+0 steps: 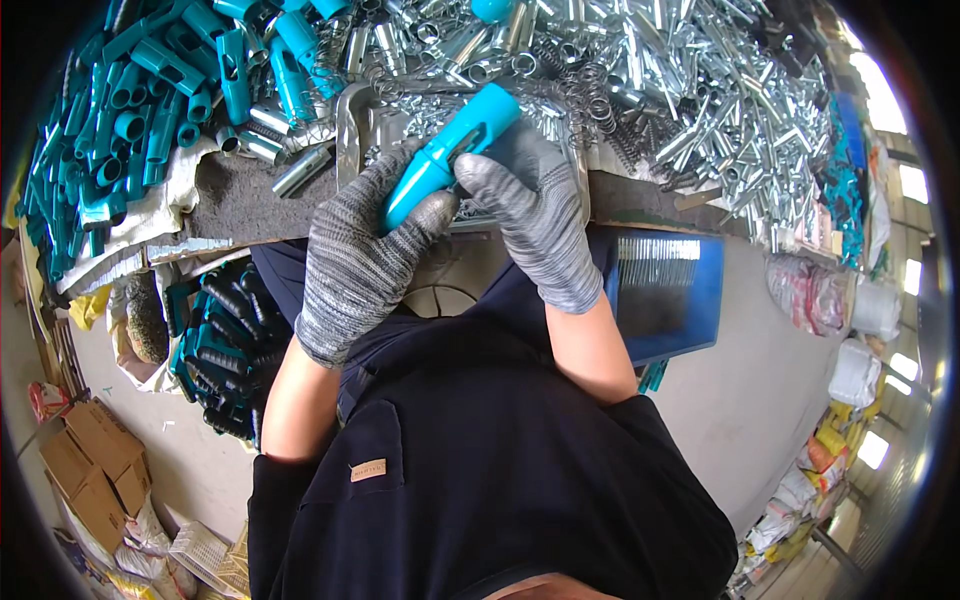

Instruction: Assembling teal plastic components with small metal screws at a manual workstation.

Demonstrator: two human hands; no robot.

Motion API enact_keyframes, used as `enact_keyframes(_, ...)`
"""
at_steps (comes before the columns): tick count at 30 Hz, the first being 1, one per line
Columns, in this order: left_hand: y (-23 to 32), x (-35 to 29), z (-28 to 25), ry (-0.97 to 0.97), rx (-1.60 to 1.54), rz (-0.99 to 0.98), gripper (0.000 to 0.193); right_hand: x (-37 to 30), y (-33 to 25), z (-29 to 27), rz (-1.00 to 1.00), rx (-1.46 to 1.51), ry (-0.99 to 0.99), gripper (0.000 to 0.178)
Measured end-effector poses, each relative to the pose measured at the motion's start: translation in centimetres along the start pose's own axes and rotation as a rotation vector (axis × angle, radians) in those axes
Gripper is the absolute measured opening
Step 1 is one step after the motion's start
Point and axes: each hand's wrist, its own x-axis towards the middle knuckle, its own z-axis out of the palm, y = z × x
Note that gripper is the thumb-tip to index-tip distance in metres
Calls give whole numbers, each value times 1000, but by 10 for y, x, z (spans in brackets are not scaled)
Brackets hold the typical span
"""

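Observation:
A teal plastic tube (432, 165) with a raised collar and a dark slot is held tilted between my hands, over the table's near edge. My left hand (360, 245), in a grey knitted glove, is wrapped around its lower end. My right hand (540, 205), gloved the same, grips it near the collar with the thumb against its side; its other fingers are partly hidden behind the tube. Beneath lies a metal tray (350, 135) holding small shiny metal pieces, partly covered by my hands.
Teal plastic tubes (150, 100) are heaped at the left, shiny metal tubes and pins (720, 130) at the right, with coil springs (600, 105) between. Below the table are a blue bin (665, 345) and teal parts with black grips (225, 350). Cardboard boxes (95, 455) stand lower left.

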Motion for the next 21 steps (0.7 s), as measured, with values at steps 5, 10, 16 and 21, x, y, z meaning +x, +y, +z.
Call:
enact_keyframes(5,9,11,-4,-174,-7,-7,50,-1,9,-6,47,247,-5,50)
enact_keyframes(10,15,24,9,-159,96,90,50,-6,13,-2,6,333,87,54)
enact_keyframes(16,-2,47,-3,-211,338,58,26,-4,9,-29,-36,539,357,52)
enact_keyframes(21,-33,49,16,-299,910,315,20,-12,25,-52,9,946,216,49)
